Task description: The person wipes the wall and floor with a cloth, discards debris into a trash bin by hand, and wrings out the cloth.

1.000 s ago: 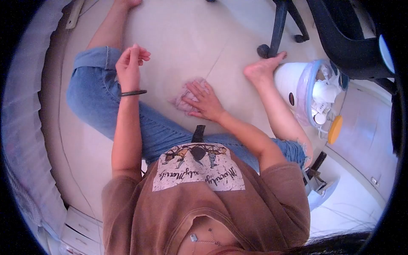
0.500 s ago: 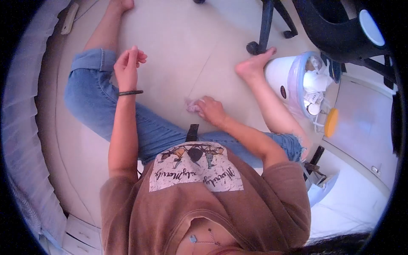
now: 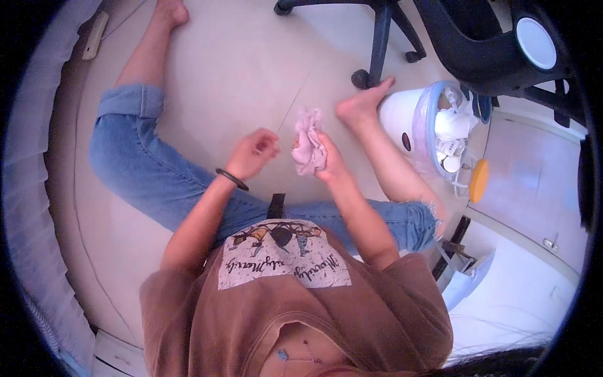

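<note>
Change noted: the pink cloth [image 3: 308,143] is now up off the floor [image 3: 217,81]. In the 2 earlier views we had it down on that surface, first spread under the palm, then gathered in the fingers. The right hand [image 3: 334,158] now clasps it as a crumpled bundle, held up in front of the body. The left hand [image 3: 253,152], earlier raised over the knee, has come inward beside the cloth. Its fingers curl loosely, with nothing visible in them, and a gap separates it from the cloth; the 2 hands are apart. We judge this a pause in contact between cloth and floor, with the cloth being handled in the air.

Surface: pale and smooth, with 1 thin seam line. We cannot tell whether it is wet or marked.

Room: the person sits with legs spread, in rolled blue jeans [image 3: 147,169]. At the right foot [image 3: 361,108] we log a white bin [image 3: 400,118], tipped in this view and full of discarded wrappings, with a yellow disc [image 3: 478,180] beside it. A black chair base [image 3: 379,44] stands above the foot in view. A pale curtain [image 3: 38,163] hangs at left.
</note>
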Demonstrator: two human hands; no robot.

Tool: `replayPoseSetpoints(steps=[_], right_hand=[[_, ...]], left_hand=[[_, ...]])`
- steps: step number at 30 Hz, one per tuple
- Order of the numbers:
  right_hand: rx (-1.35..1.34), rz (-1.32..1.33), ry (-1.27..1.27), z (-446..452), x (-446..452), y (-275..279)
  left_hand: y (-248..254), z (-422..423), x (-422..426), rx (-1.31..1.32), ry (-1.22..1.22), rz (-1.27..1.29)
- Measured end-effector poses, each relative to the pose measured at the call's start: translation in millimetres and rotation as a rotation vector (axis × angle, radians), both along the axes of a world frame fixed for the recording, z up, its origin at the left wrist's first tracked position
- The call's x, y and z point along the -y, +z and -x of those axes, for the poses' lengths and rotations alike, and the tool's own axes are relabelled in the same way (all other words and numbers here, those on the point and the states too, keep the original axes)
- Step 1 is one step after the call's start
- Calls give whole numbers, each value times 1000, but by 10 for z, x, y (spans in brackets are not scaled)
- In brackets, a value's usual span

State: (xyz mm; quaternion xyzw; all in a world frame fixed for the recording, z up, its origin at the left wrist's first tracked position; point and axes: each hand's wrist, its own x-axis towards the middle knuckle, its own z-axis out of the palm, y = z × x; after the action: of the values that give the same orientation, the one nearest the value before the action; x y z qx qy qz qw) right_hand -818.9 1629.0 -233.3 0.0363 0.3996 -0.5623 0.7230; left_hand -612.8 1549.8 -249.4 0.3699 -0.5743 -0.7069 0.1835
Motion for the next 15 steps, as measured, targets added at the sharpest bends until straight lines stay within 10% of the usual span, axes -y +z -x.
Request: replayPoseSetpoints(steps=[7,15], right_hand=[[14,68,-124,-179,175,7],[-835,180,288,-235,359,66]], left_hand=[[193,242,-382,-224,129,-298],[129,278,-274,-106,171,-79]])
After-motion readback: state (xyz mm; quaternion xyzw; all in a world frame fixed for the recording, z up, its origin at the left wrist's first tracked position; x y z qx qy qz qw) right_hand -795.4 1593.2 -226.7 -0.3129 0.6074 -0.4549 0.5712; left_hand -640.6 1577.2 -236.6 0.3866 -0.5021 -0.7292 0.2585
